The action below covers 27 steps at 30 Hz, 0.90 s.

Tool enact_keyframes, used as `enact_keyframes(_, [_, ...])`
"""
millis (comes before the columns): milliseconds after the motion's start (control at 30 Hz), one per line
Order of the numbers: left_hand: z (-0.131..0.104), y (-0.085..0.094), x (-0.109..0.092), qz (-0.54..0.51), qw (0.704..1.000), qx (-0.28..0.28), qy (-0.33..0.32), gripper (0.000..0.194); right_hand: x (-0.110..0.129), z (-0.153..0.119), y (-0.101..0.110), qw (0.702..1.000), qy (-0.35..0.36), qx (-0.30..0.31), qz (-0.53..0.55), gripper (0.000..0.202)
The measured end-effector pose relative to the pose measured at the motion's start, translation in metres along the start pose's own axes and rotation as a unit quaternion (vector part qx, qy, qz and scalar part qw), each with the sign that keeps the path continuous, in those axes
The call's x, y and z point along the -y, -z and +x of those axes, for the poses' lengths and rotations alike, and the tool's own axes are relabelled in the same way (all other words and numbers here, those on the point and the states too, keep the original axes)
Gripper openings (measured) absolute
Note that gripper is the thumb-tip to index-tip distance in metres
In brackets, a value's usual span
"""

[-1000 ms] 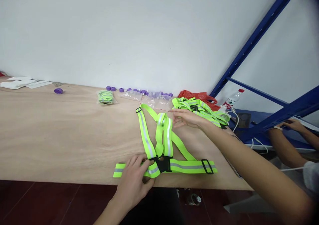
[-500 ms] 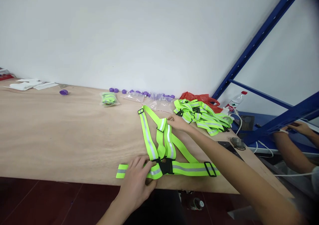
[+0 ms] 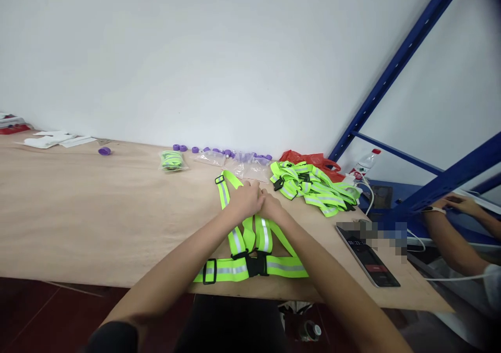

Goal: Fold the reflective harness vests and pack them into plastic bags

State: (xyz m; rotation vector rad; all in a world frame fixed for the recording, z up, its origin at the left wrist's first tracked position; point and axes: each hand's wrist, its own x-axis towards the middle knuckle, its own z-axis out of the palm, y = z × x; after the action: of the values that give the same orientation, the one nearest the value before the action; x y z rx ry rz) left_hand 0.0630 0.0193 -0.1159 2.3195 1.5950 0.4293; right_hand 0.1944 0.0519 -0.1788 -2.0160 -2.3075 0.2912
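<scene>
A neon green harness of reflective straps point(image 3: 285, 265) lies on the wooden table point(image 3: 97, 217), its black buckle point(image 3: 257, 264) near the front edge. My left hand point(image 3: 247, 202) is closed on the upper straps, fingers bent. Right against it, my right hand point(image 3: 271, 206) has its fingers closed on the same straps. The two hands cover the strap slider between them. A black slider point(image 3: 210, 271) shows on the waist strap at the left, and another point(image 3: 219, 179) at the top left loop.
Behind lie a bagged green strap point(image 3: 172, 160), clear bags point(image 3: 250, 166) and purple caps point(image 3: 227, 153). At right are a strap pile point(image 3: 319, 189), red bag point(image 3: 313, 160), phone point(image 3: 368, 254), bottle point(image 3: 366, 164), blue frame point(image 3: 399, 56) and another person's arm point(image 3: 450, 233).
My left hand has moved from the waist strap up to the upper straps, beside my right hand. The waist strap's left end has shifted, and the phone is now more fully in view.
</scene>
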Motion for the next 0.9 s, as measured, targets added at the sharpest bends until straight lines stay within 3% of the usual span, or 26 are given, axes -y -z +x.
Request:
enact_keyframes(67, [0.029, -0.016, -0.003, 0.003, 1.0, 0.005, 0.016, 0.037, 0.0, -0.003, -0.004, 1.0, -0.013, -0.015, 0.004, 0.052])
enact_keyframes(167, [0.051, -0.031, 0.002, 0.008, 0.999, 0.019, 0.035, 0.031, -0.005, -0.004, -0.011, 0.998, -0.025, -0.047, 0.028, 0.037])
enact_keyframes(400, [0.061, -0.037, 0.018, -0.016, 0.995, 0.06, 0.074, 0.037, -0.03, -0.002, -0.024, 0.975, -0.034, -0.139, 0.167, 0.04])
enact_keyframes(567, [0.071, -0.03, 0.034, -0.122, 0.985, 0.052, 0.114, 0.036, -0.039, 0.0, -0.03, 0.937, -0.065, -0.183, 0.29, 0.034])
enact_keyframes(700, [0.078, -0.022, 0.044, -0.269, 0.95, 0.043, 0.153, 0.028, -0.042, 0.002, -0.034, 0.898, -0.077, -0.202, 0.382, 0.034])
enact_keyframes(900, [0.087, -0.021, 0.046, -0.488, 0.857, -0.009, 0.167, 0.033, -0.049, 0.007, -0.036, 0.848, -0.082, -0.207, 0.48, 0.031])
